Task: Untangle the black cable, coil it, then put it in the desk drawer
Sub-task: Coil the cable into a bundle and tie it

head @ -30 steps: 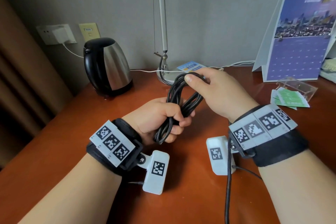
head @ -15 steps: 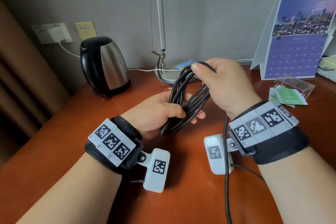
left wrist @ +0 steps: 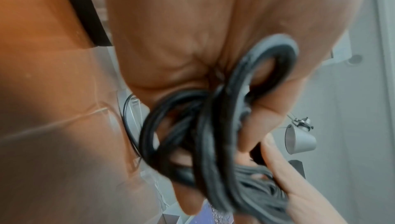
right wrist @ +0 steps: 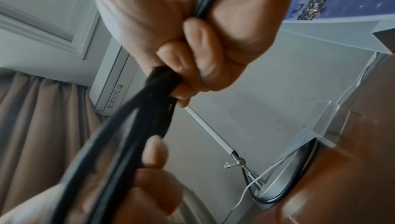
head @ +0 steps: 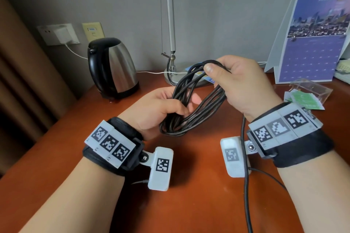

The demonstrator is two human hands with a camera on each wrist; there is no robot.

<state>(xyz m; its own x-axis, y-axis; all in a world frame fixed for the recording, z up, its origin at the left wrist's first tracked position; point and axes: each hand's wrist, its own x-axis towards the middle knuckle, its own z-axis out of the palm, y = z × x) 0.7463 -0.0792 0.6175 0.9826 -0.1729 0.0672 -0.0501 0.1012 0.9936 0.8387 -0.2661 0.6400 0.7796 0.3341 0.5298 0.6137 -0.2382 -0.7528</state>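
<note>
The black cable (head: 191,100) is gathered into an oval coil of several loops, held above the wooden desk (head: 198,204). My left hand (head: 162,108) grips the coil's lower left part, fingers curled through the loops (left wrist: 213,126). My right hand (head: 236,83) holds the upper right end, thumb pressed on top and fingers curled round the strands (right wrist: 153,89). One loose strand (head: 246,185) hangs down under my right wrist toward the near edge. No drawer is in view.
A steel and black kettle (head: 111,68) stands at the back left. A lamp pole and its base (head: 172,73) rise behind the coil. A desk calendar (head: 314,39) and a clear plastic holder with green cards (head: 310,92) sit at the back right.
Both hands have lifted the coil and spread it from a tight bundle into a wider oval. The right hand has moved up and to the right.
</note>
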